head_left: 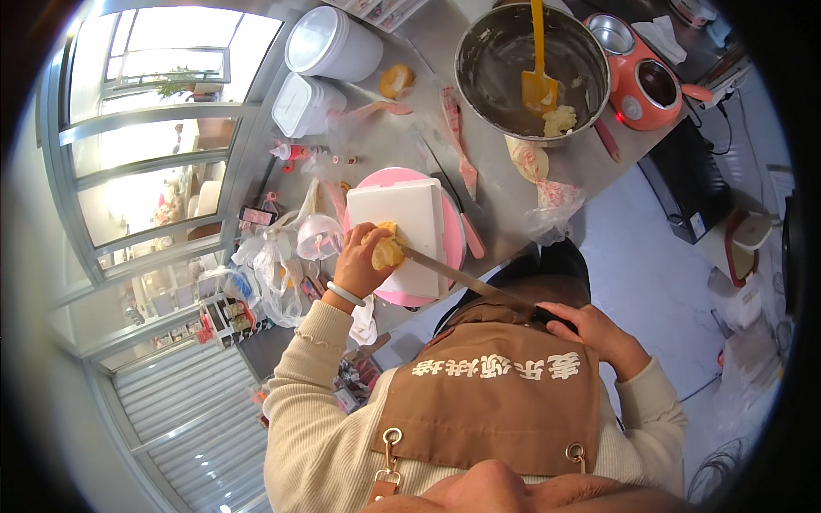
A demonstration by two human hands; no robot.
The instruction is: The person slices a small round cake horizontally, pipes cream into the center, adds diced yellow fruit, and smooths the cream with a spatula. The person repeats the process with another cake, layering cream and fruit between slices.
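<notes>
My left hand point(357, 258) is closed round a piece of yellow sponge cake point(388, 248) and presses it on a white flat board point(392, 203). That board lies on a pink round cake turntable point(456, 235). My right hand point(596, 332) grips the dark handle of a long knife point(469, 280), held in front of the brown apron point(487, 402). The blade slants up to the left, and its tip meets the cake's lower right side. Whether the tip has entered the cake I cannot tell. A pink-handled spatula point(472, 237) lies beside the turntable.
A large metal bowl point(469, 81) holds a yellow spatula point(539, 51) and pale cream point(560, 120). Right of it stands a red two-pot appliance point(643, 85). Piping bags point(554, 201) lie near the table edge. White tubs point(329, 43), another cake piece point(395, 81) and plastic bags point(275, 269) sit leftward.
</notes>
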